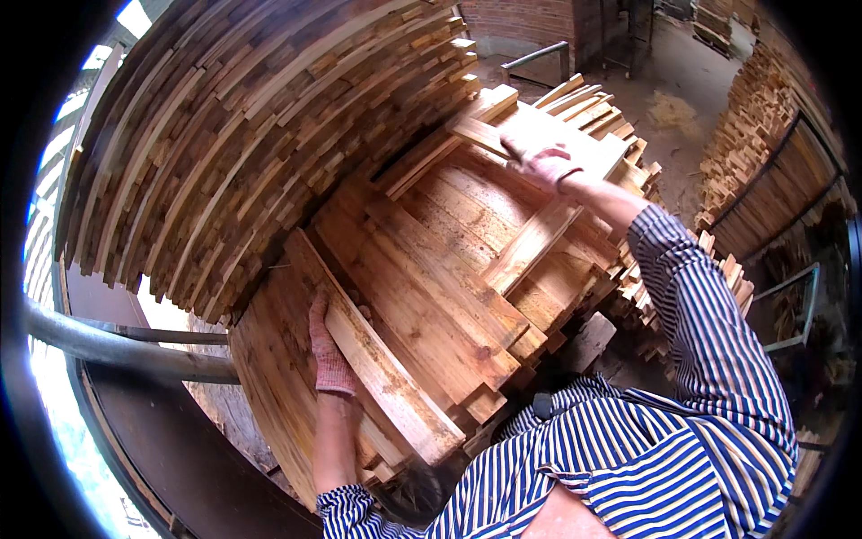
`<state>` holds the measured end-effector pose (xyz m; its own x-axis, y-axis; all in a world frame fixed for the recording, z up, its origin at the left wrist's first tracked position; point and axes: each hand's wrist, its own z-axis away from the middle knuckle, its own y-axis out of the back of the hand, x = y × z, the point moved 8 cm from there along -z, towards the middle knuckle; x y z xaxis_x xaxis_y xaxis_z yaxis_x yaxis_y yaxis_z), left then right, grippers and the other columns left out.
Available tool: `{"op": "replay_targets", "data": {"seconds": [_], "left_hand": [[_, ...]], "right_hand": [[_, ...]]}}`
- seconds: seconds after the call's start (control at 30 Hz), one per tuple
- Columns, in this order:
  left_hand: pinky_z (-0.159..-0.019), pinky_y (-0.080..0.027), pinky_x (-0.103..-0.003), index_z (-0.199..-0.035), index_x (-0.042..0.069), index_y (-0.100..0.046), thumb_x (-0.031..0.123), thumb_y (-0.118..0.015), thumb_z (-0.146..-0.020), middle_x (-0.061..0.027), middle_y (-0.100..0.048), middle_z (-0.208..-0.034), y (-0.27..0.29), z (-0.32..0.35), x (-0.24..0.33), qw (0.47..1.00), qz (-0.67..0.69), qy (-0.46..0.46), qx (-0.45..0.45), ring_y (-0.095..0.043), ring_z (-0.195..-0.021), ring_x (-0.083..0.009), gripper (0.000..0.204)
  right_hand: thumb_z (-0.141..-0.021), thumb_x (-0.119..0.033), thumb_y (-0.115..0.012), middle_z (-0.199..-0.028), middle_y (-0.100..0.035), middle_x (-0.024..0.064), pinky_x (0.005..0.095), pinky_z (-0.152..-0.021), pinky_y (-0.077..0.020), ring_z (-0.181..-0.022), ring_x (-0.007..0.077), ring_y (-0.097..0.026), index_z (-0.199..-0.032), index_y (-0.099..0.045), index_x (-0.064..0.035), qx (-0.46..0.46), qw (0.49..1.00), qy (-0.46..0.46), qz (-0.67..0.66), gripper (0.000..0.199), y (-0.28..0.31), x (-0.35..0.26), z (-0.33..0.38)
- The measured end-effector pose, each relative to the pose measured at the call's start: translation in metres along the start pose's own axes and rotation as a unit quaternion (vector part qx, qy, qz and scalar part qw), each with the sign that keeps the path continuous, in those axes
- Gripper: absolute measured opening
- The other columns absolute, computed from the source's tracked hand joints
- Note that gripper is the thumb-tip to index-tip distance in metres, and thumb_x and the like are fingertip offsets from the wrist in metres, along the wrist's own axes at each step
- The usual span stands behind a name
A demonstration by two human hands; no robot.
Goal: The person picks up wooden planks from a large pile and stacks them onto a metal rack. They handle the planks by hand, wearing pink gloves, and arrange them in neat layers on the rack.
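Observation:
I stand over a low stack of rough wooden planks [449, 269]. My left hand [329, 355], in a reddish knit glove, grips the edge of a long thick plank [377, 359] lying at the near left of the stack. My right hand [541, 163], also gloved, reaches far out and rests on the top of a pale board [575, 135] at the far end, fingers curled over a narrow slat [476, 135]. Both sleeves are blue and white striped.
A tall wall of stacked planks [251, 135] rises at the left and behind. A grey metal pipe [117, 346] runs along the lower left. More plank stacks [763, 135] in metal frames stand at the right, with a concrete floor [682, 81] beyond.

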<state>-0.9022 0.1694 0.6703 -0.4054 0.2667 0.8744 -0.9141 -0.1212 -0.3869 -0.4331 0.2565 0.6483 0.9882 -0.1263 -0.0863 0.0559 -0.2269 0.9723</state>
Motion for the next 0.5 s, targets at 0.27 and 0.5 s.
{"op": "replay_targets", "data": {"seconds": [0.27,0.5], "left_hand": [[-0.055,-0.06,-0.034,-0.105,0.007,-0.065,0.052,-0.064,-0.091,-0.0115,-0.07,-0.077,0.01,-0.004,0.0,0.999,-0.043,0.013,0.001,-0.069,-0.061,-0.0248,0.047],[-0.076,-0.06,-0.038,-0.129,0.008,-0.06,0.056,-0.071,-0.087,-0.0089,-0.068,-0.11,0.014,-0.007,-0.001,0.995,-0.066,-0.004,0.078,-0.066,-0.097,-0.0209,0.065]], "right_hand": [[-0.101,-0.05,-0.045,-0.098,-0.068,0.0216,0.0456,-0.062,-0.0578,-0.073,0.0299,-0.067,-0.135,-0.05,-0.0067,-0.15,0.947,0.039,-0.281,0.055,0.015,-0.134,0.016],[-0.092,-0.079,-0.036,-0.138,-0.05,0.0332,0.0478,-0.086,-0.0546,-0.119,0.0419,-0.057,-0.152,-0.037,-0.0056,-0.161,0.963,0.138,-0.166,0.095,0.052,-0.24,0.056]]}}
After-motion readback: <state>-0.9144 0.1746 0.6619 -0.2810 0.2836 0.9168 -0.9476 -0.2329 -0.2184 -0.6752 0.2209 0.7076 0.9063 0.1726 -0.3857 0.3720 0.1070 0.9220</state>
